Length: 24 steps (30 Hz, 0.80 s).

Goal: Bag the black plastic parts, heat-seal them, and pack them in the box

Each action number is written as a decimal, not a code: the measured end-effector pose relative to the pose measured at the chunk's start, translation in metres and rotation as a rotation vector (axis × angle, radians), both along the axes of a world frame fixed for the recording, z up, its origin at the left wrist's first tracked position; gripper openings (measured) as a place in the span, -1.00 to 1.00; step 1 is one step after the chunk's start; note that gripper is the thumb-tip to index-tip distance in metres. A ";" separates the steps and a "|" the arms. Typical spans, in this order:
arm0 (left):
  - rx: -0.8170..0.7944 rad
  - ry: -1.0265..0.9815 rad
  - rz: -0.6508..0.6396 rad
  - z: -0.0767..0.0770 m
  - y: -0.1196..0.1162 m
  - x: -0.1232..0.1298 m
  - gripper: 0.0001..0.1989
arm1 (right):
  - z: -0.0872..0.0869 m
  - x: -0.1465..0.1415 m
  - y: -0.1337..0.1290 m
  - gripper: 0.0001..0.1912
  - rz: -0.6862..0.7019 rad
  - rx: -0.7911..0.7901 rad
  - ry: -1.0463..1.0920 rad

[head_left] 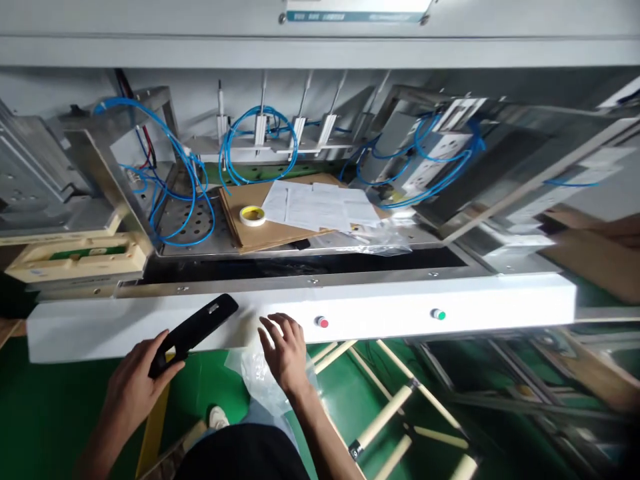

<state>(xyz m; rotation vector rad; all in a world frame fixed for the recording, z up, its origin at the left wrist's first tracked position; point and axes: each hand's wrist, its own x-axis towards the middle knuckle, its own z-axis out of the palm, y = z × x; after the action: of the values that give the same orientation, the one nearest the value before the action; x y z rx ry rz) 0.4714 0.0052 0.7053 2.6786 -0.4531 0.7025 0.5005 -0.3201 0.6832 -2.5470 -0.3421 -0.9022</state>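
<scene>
My left hand (137, 377) grips one end of a long, flat black plastic object (200, 328) with a small pale label near its far end; its exact kind does not show. The object tilts up to the right, in front of the machine's white front panel (380, 317). Right of it, my right hand (285, 350) is raised with fingers apart and slightly curled, nothing between them. A clear plastic bag (253, 373) hangs below and behind this hand; whether they touch I cannot tell.
A red button (323, 322) and a green button (439, 315) sit on the panel. Behind lie cardboard (245, 233), papers (315, 205) and a tape roll (252, 215). Blue air hoses (185, 180) loop around metal fixtures. Cream pipe framing (385, 417) stands below right.
</scene>
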 end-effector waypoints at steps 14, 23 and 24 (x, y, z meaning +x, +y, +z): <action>0.065 0.101 -0.371 0.017 -0.130 0.128 -0.47 | -0.040 0.016 -0.052 -0.70 0.056 -0.064 0.050; 0.146 0.164 -0.405 0.005 -0.145 0.141 -0.49 | -0.035 0.011 -0.055 -0.69 0.087 -0.032 0.109; 0.146 0.168 -0.407 0.005 -0.147 0.142 -0.49 | -0.034 0.011 -0.055 -0.69 0.089 -0.029 0.112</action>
<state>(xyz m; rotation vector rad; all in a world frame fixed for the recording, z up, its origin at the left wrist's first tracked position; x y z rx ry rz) 0.6130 -0.1413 0.7099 2.6223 -0.9973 0.3335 0.5113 -0.3747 0.6493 -2.5741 -0.4336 -0.7239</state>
